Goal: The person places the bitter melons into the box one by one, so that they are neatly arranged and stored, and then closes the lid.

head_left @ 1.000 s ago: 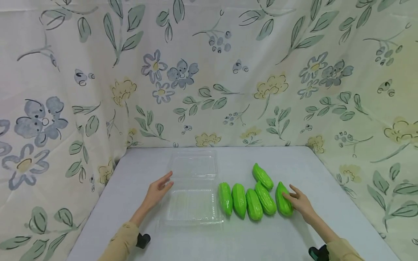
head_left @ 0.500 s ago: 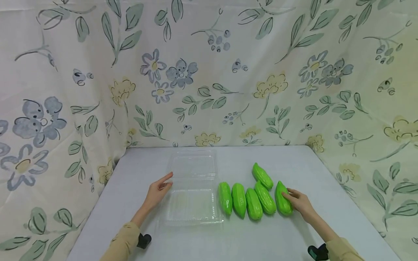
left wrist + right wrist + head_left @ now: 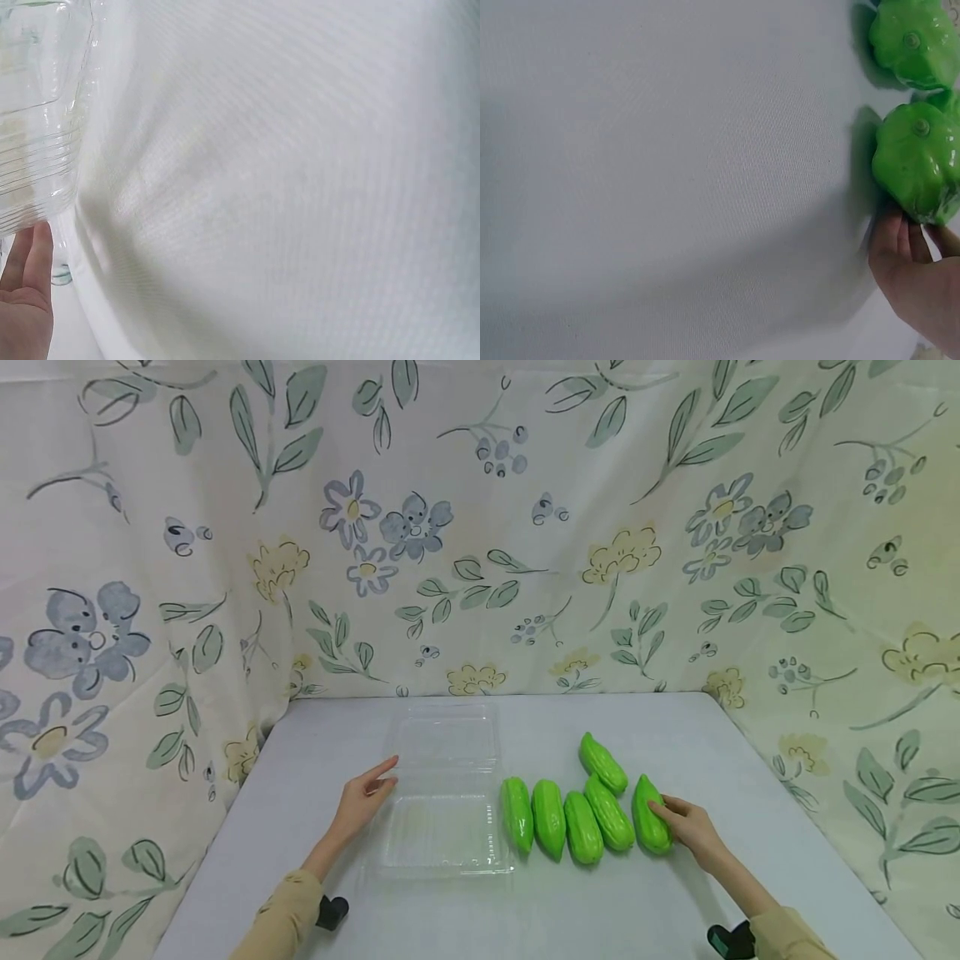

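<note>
A clear plastic clamshell box lies unfolded on the table, lid away from the person. My left hand is at its left side, fingers fairly straight, fingertips at the box edge near the hinge; in the left wrist view the fingers meet the ribbed plastic wall. On the right, my right hand holds the side of a bright green bitter melon, thumb over its top and fingers along its right side. That melon lies on the table. The fingers' far sides are hidden.
Several more green bitter melons lie between the box and my right hand, one of them set farther back. The white-covered table ends at a floral curtain.
My right hand's raised fingers have come down against the side of the bitter melon. The left hand stays almost still, and the box and other melons have not moved.
</note>
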Available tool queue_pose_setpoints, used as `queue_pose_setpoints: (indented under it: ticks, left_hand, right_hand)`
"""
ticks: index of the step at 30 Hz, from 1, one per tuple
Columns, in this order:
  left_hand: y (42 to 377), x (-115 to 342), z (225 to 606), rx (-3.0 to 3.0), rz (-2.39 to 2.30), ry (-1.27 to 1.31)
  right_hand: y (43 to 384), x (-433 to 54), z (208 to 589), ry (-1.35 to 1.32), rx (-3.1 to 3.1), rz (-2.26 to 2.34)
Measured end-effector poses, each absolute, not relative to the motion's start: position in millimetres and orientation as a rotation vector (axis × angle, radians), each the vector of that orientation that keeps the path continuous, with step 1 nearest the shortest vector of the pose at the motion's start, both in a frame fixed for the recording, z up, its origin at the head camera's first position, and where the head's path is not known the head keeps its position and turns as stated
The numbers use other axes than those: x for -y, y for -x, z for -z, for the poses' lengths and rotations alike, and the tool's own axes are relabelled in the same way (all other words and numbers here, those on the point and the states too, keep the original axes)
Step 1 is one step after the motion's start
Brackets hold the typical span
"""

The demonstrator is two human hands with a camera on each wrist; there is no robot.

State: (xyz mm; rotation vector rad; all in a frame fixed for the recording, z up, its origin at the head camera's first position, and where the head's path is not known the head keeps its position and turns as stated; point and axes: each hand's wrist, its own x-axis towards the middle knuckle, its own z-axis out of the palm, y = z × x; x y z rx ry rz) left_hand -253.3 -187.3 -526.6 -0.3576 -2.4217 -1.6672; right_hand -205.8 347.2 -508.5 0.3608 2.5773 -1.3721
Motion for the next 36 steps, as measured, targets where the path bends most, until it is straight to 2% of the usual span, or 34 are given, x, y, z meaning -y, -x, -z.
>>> queue_pose_setpoints:
  ticks: [7,19,27,36]
  left_hand:
    - [242,182,506,2.391,1.739,0.373]
    - [255,188,529,2.420,1.684,0.325]
    - [238,180,497,2.441,1.711,0.342]
    - [238,180,498,2.444,1.699,0.364]
  right_hand:
    - [205,-347,509,-0.365,-2.582,1.378]
    - [206,-344,504,-0.368,-2.607,1.364]
    - [205,-343,498,-0.366,-2.597,1.396]
    - [206,-345,489,-0.388,-2.561,1.415]
